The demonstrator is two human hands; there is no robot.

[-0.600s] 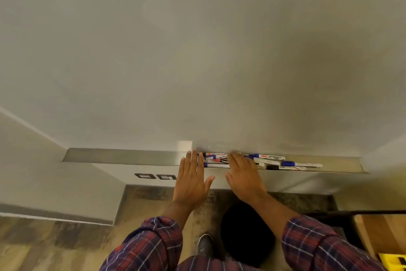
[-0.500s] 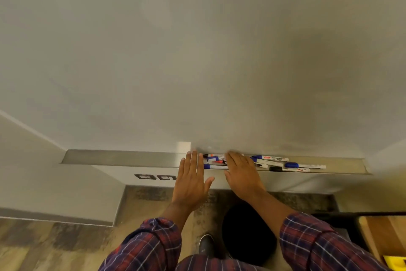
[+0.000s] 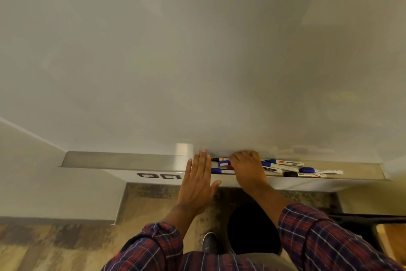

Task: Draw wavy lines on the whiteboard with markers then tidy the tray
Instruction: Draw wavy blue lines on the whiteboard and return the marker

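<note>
Metal tray under the whiteboard is loaded in its right half with loosely heaped markers. The left hand is held flat, fingers straight, at the heap's left end. The right hand is bent over the markers, its grasp hidden.

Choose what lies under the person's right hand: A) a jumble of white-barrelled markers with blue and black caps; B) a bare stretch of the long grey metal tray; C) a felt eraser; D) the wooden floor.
A: the right hand covers part of the jumble of white-barrelled markers, which lie in the long grey metal tray below the pale whiteboard.
</note>
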